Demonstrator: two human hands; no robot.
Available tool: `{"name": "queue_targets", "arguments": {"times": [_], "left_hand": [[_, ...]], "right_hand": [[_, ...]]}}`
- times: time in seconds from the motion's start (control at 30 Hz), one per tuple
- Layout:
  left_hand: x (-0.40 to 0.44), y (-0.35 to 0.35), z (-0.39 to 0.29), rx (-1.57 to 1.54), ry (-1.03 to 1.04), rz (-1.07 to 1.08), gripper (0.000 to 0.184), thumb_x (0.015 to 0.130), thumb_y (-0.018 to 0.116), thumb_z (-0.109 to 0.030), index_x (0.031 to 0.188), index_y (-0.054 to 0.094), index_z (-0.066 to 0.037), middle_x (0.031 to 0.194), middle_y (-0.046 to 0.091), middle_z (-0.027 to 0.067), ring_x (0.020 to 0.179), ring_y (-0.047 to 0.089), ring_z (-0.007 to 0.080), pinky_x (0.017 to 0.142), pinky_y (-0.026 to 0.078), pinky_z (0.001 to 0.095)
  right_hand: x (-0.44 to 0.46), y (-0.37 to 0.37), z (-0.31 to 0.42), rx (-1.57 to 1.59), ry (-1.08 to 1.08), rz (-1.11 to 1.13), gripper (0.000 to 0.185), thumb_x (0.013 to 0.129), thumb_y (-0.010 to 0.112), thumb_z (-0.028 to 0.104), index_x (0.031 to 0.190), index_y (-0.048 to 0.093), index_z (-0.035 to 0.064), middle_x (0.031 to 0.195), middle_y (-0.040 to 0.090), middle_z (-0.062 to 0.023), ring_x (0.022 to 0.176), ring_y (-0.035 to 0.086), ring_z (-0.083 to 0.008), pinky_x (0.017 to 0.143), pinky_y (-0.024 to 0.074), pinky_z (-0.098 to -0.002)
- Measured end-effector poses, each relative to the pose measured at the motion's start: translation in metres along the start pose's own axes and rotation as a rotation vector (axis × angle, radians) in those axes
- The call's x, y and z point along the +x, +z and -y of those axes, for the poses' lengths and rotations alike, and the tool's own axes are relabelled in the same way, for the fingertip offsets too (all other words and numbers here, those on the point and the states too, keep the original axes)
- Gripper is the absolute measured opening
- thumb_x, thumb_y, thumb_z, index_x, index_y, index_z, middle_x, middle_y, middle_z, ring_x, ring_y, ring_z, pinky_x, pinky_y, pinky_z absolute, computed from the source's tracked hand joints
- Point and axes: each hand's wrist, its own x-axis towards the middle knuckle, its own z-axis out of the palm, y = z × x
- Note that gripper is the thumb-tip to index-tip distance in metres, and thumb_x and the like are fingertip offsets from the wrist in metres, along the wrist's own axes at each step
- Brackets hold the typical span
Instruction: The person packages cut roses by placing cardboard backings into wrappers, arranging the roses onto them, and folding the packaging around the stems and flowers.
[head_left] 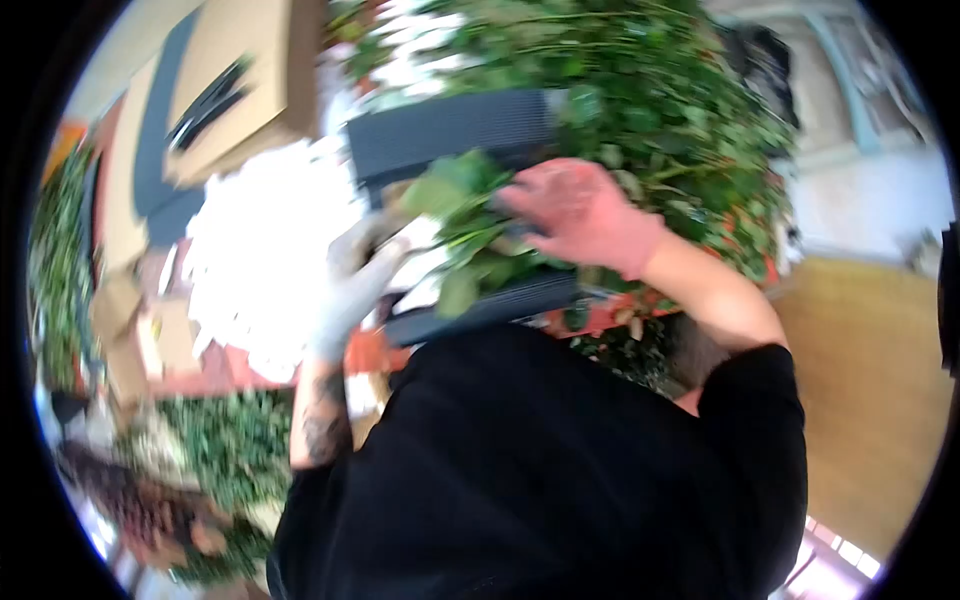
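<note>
A bunch of leafy green stems (470,225) lies across a black ridged holder, between its back panel (450,130) and its front panel (490,308). My right hand (585,215), in a pink glove with a dark soiled patch, closes its fingers on the right part of the bunch. At the bunch's left end is my left hand (355,275) in a whitish glove, thumb and fingers apart. Something white (425,260), perhaps paper, shows beside the left thumb. Motion blur hides the fingertips, and the flower heads, if any, are not visible.
More leafy stems (650,110) are heaped behind and to the right. A bright white pile (275,255) sits at the left, near a cardboard box (245,80) with a black tool (210,105) on it. Greenery (235,440) stands below the table's red edge.
</note>
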Motion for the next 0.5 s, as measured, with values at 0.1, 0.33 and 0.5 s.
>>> {"name": "queue_targets", "arguments": {"times": [0.1, 0.33, 0.5], "left_hand": [[0.007, 0.001, 0.018, -0.042, 0.055, -0.113, 0.025, 0.089, 0.052, -0.006, 0.109, 0.059, 0.008, 0.094, 0.066, 0.0107, 0.081, 0.064, 0.0144, 0.073, 0.051, 0.0265], [-0.019, 0.001, -0.033, 0.56, 0.453, -0.274, 0.038, 0.076, 0.063, -0.004, 0.114, 0.06, 0.001, 0.114, 0.06, 0.0168, 0.109, 0.055, 0.0323, 0.096, 0.041, 0.0416], [0.008, 0.009, 0.004, 0.648, 0.365, -0.178, 0.043, 0.079, 0.061, -0.014, 0.12, 0.057, -0.003, 0.115, 0.06, 0.0183, 0.11, 0.054, 0.035, 0.095, 0.041, 0.0401]], "right_hand": [[0.006, 0.008, 0.007, -0.02, -0.033, -0.276, 0.036, 0.078, 0.056, 0.038, 0.107, 0.052, 0.0176, 0.089, 0.052, -0.0019, 0.084, 0.056, -0.0183, 0.074, 0.0453, -0.0355], [0.016, 0.014, 0.004, 0.044, 0.098, -0.162, 0.031, 0.082, 0.054, 0.032, 0.109, 0.054, 0.0157, 0.099, 0.054, -0.0093, 0.092, 0.056, -0.024, 0.081, 0.0434, -0.0374], [-0.017, 0.001, -0.021, -0.028, 0.236, -0.589, 0.046, 0.08, 0.057, 0.043, 0.121, 0.056, 0.0205, 0.113, 0.057, -0.0041, 0.11, 0.052, -0.0223, 0.094, 0.0387, -0.038]]}}
